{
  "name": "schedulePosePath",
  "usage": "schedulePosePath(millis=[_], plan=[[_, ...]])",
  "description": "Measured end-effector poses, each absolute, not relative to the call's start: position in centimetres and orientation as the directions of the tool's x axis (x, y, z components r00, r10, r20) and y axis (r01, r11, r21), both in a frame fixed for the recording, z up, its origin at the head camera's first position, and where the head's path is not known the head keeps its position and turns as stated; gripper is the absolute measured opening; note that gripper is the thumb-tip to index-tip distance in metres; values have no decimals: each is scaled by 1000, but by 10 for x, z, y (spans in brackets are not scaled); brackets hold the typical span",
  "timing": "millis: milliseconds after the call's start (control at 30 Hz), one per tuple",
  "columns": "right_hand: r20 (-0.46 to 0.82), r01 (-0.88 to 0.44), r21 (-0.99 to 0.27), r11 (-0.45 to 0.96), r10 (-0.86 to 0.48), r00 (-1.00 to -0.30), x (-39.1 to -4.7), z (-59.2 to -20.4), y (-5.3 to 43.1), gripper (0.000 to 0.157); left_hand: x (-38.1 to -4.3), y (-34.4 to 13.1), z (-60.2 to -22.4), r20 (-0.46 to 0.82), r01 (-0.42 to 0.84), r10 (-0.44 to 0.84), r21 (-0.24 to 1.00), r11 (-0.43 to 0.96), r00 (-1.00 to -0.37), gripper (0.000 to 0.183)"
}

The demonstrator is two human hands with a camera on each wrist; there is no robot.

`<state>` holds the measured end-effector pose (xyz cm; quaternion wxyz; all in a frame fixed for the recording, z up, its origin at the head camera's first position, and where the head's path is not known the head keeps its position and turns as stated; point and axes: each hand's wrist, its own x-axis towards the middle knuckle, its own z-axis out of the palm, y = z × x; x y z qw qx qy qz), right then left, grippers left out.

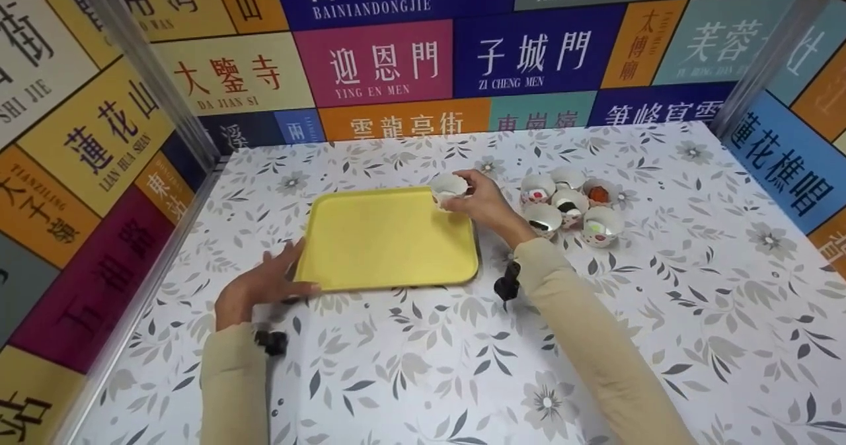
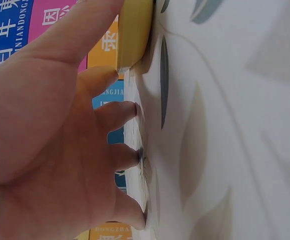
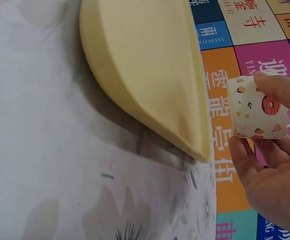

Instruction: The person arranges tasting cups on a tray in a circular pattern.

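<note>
My right hand [image 1: 486,203] pinches a small paper cup [image 1: 448,188] by its side, thumb on one side and fingers on the other. In the right wrist view the cup [image 3: 260,107] shows a printed pattern with a pink doughnut; in the head view it overlaps the far right corner of a yellow tray [image 1: 383,240]. At the tray's left side is my left hand [image 1: 268,280], its thumb along the near left corner and its fingers spread. The left wrist view shows those fingertips [image 2: 130,155] down at the tabletop, with the thumb against the tray [image 2: 135,35].
Several matching paper cups [image 1: 603,227] stand clustered to the right of the tray, with small coloured or dark contents. One holds something orange-red [image 1: 599,195]. A floral cloth [image 1: 423,365] covers the table, and panels of printed signs [image 1: 377,61] enclose its back and sides.
</note>
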<state>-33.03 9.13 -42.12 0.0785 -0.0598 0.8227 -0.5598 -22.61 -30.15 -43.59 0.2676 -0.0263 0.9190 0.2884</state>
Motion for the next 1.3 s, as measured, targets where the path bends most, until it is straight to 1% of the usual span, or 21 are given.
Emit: schedulePosePath(millis=[267, 533, 767, 1100, 1300], plan=[[-121, 41, -935, 351, -210, -970, -334, -432, 69, 68, -226, -303, -438, -491, -165, 124, 504, 848, -863, 117], [-115, 24, -942, 335, -253, -961, -333, -433, 52, 66, -224, -302, -437, -500, -192, 101, 500, 844, -860, 116], [-98, -12, -927, 374, -274, -957, -337, -428, 42, 66, -225, -302, -435, -483, -159, 125, 504, 849, -867, 116], [-123, -32, -889, 456, -305, -944, -343, -425, 25, 64, -229, -298, -438, -505, -191, 115, 514, 836, -855, 112], [-116, -49, -887, 459, -326, -938, -343, -431, 18, 66, -227, -300, -436, -480, -141, 149, 515, 845, -865, 113]])
